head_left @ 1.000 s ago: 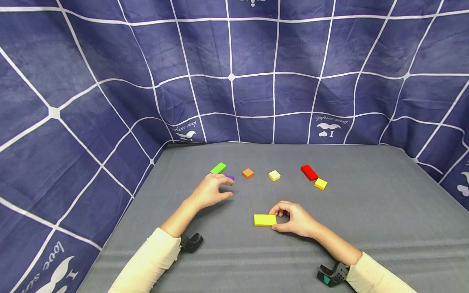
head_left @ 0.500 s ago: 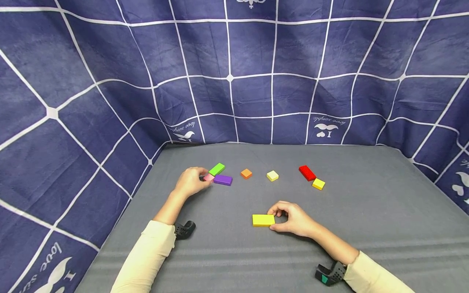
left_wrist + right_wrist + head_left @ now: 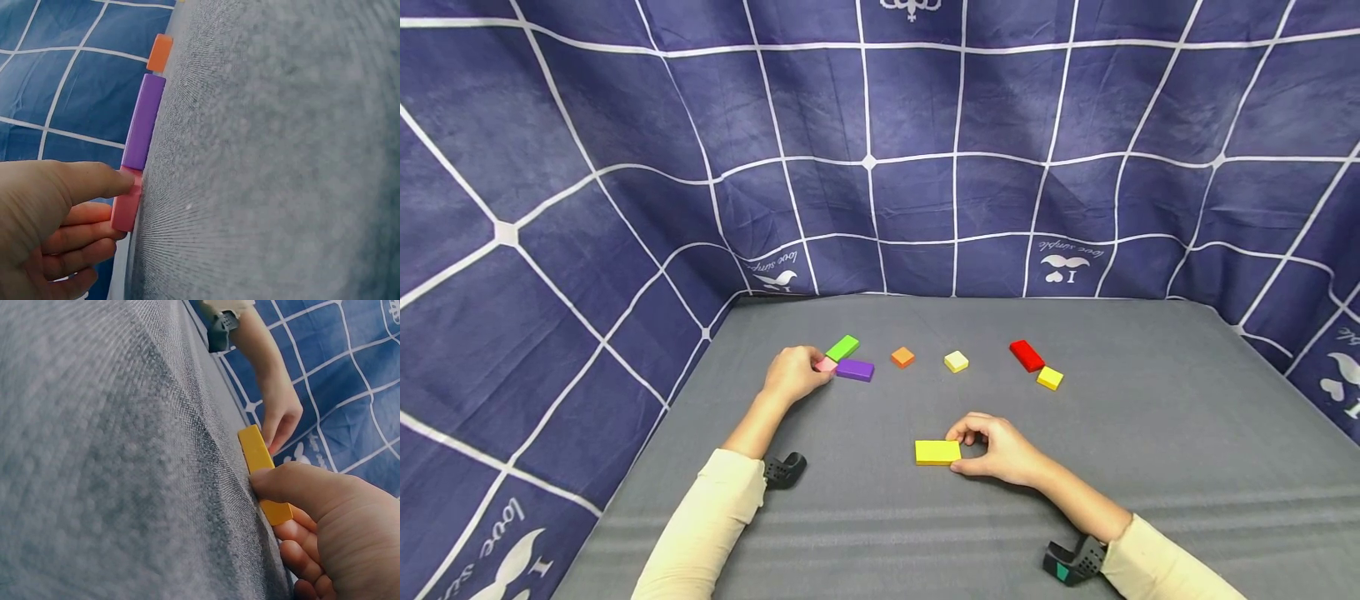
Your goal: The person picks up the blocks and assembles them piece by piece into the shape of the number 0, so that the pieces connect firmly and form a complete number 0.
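My left hand (image 3: 793, 374) pinches a small pink block (image 3: 125, 212) between thumb and fingers at the far left of the table. A long purple block (image 3: 854, 370) lies end-on against the pink one, and a green block (image 3: 842, 348) sits just behind it. At front centre, my right hand (image 3: 1000, 452) holds a long yellow block (image 3: 937, 452) by its right end. In the right wrist view the thumb covers part of this yellow block (image 3: 255, 450). It lies flat on or very close to the table; which one I cannot tell.
A small orange block (image 3: 902, 357) and a pale yellow block (image 3: 956, 362) lie mid-table behind the hands. Further right, a red block (image 3: 1027, 355) nearly touches a small yellow block (image 3: 1050, 378). A blue gridded curtain (image 3: 910, 200) borders the grey tabletop (image 3: 1112, 433).
My left hand has moved left from in front of the purple block and taken hold of the pink block. The right hand keeps its grip and place on the long yellow block.
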Demonstrator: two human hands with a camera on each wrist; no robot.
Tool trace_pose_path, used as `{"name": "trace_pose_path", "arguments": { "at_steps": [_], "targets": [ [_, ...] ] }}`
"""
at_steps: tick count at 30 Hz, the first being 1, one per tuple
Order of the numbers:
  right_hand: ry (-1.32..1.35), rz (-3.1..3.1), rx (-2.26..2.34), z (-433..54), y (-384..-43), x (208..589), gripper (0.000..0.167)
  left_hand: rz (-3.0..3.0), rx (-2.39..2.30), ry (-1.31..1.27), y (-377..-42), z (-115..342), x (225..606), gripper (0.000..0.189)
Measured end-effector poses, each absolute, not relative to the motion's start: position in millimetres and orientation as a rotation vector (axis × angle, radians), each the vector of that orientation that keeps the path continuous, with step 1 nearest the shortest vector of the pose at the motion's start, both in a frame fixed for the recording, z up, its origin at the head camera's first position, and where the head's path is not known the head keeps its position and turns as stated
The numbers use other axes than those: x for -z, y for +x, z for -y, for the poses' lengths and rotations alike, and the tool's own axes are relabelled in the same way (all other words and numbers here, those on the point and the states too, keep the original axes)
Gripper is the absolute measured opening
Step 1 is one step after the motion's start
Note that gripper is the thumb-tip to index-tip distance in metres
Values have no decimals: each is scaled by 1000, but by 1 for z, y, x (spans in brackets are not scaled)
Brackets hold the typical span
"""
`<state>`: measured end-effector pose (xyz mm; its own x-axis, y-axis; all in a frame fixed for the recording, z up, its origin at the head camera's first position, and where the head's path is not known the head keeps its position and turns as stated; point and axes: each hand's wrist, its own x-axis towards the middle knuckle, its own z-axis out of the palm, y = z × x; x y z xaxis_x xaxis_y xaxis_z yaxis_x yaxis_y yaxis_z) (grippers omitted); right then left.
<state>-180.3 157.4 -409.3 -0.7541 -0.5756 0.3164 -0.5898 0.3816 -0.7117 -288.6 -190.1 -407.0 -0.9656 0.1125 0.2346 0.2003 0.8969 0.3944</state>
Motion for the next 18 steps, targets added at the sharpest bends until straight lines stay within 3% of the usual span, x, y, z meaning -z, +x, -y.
{"name": "trace_pose_path", "arguments": {
  "at_steps": [18],
  "targets": [
    [1110, 2586, -1354, -158, -182, 411, 27, 2766, 666, -173, -270, 183, 399, 33]
  ]
}}
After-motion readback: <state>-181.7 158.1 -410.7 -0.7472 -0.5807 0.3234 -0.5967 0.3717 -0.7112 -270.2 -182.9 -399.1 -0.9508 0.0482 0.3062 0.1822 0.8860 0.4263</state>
